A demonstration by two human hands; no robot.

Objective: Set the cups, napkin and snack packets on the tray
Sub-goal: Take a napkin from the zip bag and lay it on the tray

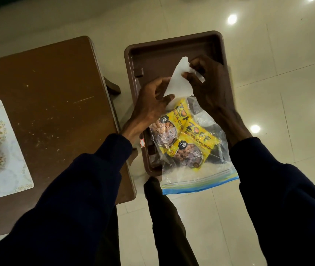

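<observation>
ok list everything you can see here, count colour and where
tray: one, brown, on the floor right of the table
napkin: one, white, held over the tray by both hands
snack packets: two, yellow, inside the zip bag on the tray
zip bag: one, clear with blue seal, overhanging the tray's near edge
table: one, brown wood, left
placemat: one, pale patterned, table's left edge
left hand: grip on napkin
right hand: grip on napkin

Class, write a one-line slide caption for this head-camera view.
Both hands, left hand and right hand, hold a white napkin above a brown tray holding bagged snack packets.
</observation>
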